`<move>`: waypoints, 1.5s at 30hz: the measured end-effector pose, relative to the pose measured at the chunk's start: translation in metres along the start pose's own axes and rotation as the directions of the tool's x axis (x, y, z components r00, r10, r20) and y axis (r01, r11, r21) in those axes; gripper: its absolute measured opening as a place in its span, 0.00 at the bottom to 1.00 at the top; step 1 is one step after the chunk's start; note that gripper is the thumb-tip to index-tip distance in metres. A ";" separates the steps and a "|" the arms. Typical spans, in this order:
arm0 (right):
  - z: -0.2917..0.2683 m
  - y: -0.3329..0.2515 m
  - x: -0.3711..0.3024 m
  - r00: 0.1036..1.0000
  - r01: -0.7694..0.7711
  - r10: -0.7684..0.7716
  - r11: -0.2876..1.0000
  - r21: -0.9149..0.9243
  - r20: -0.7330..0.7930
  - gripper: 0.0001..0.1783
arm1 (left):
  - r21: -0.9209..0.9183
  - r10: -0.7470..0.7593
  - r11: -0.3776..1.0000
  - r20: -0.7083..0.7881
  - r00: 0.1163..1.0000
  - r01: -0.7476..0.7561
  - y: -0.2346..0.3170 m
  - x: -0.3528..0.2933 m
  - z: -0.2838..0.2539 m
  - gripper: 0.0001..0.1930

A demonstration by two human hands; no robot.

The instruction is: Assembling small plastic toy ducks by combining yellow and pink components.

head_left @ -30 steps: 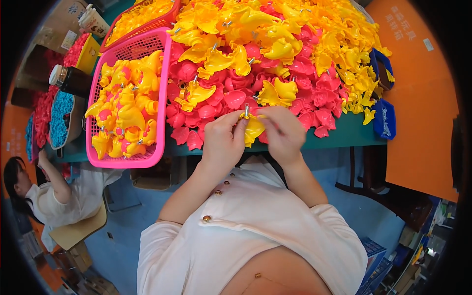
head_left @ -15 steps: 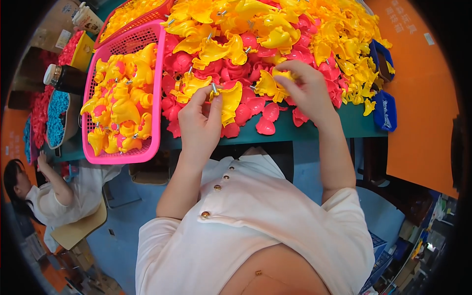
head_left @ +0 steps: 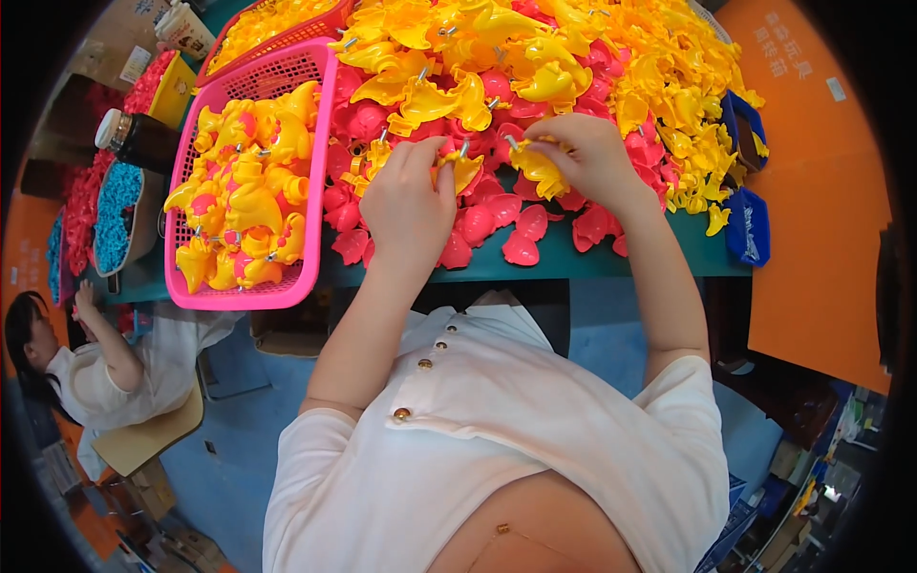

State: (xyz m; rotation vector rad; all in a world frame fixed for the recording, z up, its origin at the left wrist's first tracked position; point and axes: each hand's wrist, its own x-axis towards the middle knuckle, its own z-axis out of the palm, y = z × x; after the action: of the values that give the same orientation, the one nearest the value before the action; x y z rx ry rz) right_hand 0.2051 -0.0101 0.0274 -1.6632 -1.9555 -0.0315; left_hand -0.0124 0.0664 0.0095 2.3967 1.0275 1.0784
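My left hand (head_left: 413, 196) is closed at the front of the heap, thumb and fingers pinching a curved yellow plastic shell half (head_left: 466, 174). A small metal pin (head_left: 465, 148) stands up from that piece, and the fingers hide part of it. To the right, my right hand (head_left: 597, 164) pinches another yellow shell half (head_left: 539, 172) by its upper edge. This one has a metal pin (head_left: 512, 143) at its left side. Beneath both hands lie glossy pink shell halves (head_left: 522, 250), loose on the green tabletop (head_left: 592, 267).
A pink basket (head_left: 325, 191) of joined yellow-and-pink toy bodies stands left of the heap. Behind it is a red basket (head_left: 287, 43) of yellow parts. Small blue trays (head_left: 750, 227) sit at the right edge. A dark jar (head_left: 143, 141) and a co-worker (head_left: 105, 368) are at far left.
My left hand has moved slightly up and right with its yellow piece, now more covered by the fingers. My right hand has closed on a yellow shell half and tilted it.
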 end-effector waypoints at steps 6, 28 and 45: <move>-0.008 -0.038 -0.014 0.858 -0.384 0.509 0.728 0.568 -0.073 0.07 | -0.129 0.016 0.991 -0.077 0.997 -0.026 0.016 0.001 -0.007 0.16; -0.030 -0.051 -0.080 0.612 0.258 0.779 -0.037 0.965 -0.134 0.09 | -0.444 -0.087 0.880 0.196 0.977 0.168 0.033 -0.024 -0.009 0.08; -0.016 -0.034 -0.044 0.665 -0.192 0.739 0.031 0.981 0.107 0.12 | -0.058 0.094 0.994 0.082 0.992 -0.090 0.028 -0.007 0.020 0.12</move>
State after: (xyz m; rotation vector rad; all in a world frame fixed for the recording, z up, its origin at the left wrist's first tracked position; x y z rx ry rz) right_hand 0.1829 -0.0632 0.0335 -1.0936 -0.5025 0.8597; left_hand 0.0130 0.0423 0.0079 2.4447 0.8567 1.0124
